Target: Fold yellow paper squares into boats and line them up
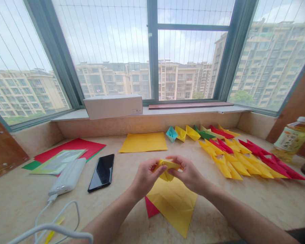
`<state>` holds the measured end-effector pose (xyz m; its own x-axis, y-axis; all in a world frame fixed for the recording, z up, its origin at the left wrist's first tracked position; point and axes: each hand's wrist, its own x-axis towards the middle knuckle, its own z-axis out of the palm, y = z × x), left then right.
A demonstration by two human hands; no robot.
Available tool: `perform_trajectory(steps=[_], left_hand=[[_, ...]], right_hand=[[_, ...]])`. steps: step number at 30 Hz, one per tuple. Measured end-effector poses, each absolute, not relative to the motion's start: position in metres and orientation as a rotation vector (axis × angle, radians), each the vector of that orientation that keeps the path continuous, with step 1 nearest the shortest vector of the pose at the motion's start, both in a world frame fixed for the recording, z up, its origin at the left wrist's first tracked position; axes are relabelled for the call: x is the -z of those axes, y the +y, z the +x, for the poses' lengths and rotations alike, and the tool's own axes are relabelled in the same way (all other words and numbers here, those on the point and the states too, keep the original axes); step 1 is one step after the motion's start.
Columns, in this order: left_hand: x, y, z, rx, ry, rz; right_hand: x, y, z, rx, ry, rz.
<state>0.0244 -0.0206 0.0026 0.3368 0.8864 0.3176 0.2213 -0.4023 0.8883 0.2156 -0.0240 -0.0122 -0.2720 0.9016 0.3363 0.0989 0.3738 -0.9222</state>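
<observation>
Between my two hands is a small folded yellow paper boat, raised over the counter. My left hand pinches its left side, thumb in front and fingers behind. On the other side my right hand grips it the same way, its fingers curled over the top edge. Below them lies a creased yellow paper sheet, turned cornerwise. A red paper peeks out from under its left edge. The fingers partly cover the boat's ends.
Rows of folded paper boats stand at the right, beside a drink bottle. Flat yellow sheets lie at the back. Leftward are a phone, a white power bank with its cable, and red sheets. A white box rests on the sill.
</observation>
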Motion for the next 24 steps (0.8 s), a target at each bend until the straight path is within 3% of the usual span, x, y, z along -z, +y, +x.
perform_trajectory(steps=[11, 19, 24], left_hand=[[-0.012, -0.024, 0.025, -1.147, 1.094, 2.011], [-0.015, -0.028, 0.020, -1.097, 0.858, 2.271], [-0.008, -0.023, 0.021, -1.274, 0.974, 2.000]], right_hand=[[0.008, -0.028, 0.214, -1.028, -1.671, -0.917], [0.017, -0.020, 0.223, -0.490, -1.796, -0.793], [0.017, -0.016, 0.233, -0.258, -1.941, -0.707]])
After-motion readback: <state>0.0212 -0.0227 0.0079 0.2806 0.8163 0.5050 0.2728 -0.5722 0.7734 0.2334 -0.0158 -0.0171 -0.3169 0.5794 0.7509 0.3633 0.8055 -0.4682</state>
